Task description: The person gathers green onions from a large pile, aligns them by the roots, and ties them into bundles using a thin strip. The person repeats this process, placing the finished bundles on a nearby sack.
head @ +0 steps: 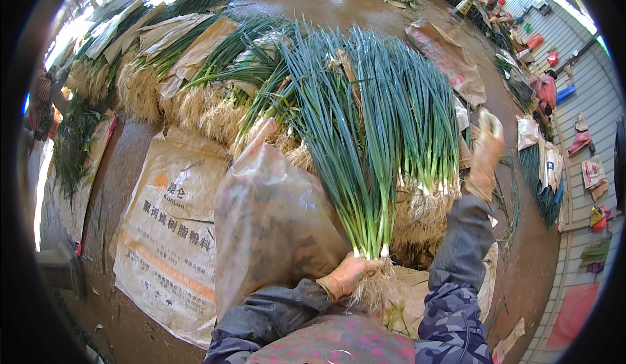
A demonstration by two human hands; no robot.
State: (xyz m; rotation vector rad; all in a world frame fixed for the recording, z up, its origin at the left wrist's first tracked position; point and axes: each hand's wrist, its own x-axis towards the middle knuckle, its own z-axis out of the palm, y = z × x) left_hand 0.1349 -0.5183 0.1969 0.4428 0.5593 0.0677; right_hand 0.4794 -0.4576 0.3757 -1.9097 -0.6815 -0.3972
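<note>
My left hand (348,275), in an orange glove, is closed around the root end of a bunch of green onions (369,217). Their pale roots (374,286) hang below it, and the long green leaves fan upward. My right hand (485,154), also gloved and blurred, is raised at the right beside a heap of green onions (428,134); whether it holds anything cannot be told. That heap lies with its roots towards me. A clear plastic sheet with pink dots (279,222) covers my knee, and a similar dotted apron (337,344) covers my lap.
A printed woven sack (171,227) lies flat on the wet brown floor (533,266) at the left. More onion bundles (142,85), partly under sacks, line the upper left. Another sack (447,61) lies beyond the heap. Onion piles and people are along the corrugated wall (587,134).
</note>
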